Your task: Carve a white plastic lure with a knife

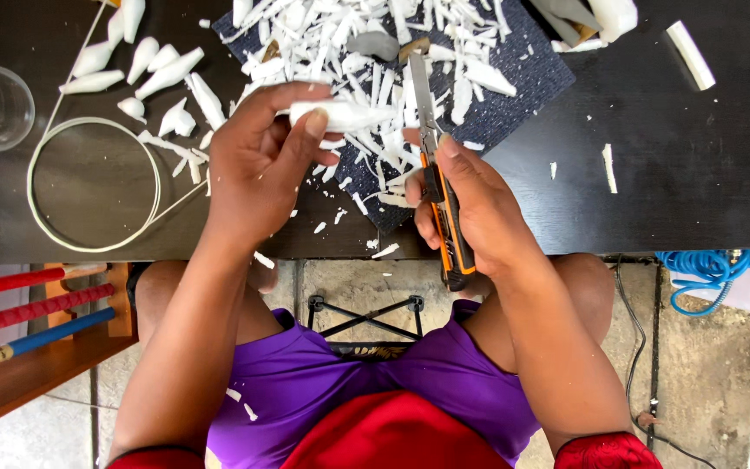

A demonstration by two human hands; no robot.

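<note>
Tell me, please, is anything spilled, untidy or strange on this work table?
Yes. White shavings cover the dark mat and spill past its edge onto the black table, some down to the purple shorts. The left hand holds a white piece; the right hand grips a utility knife.

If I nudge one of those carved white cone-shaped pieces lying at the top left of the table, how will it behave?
A carved white cone is rounded and tapered, so it would probably roll in a curve. It looks light, like the shavings cut from the same material. Its thin tip seems fragile.

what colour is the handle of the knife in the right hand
Orange and black knife handle, clearest in the head view.
</note>
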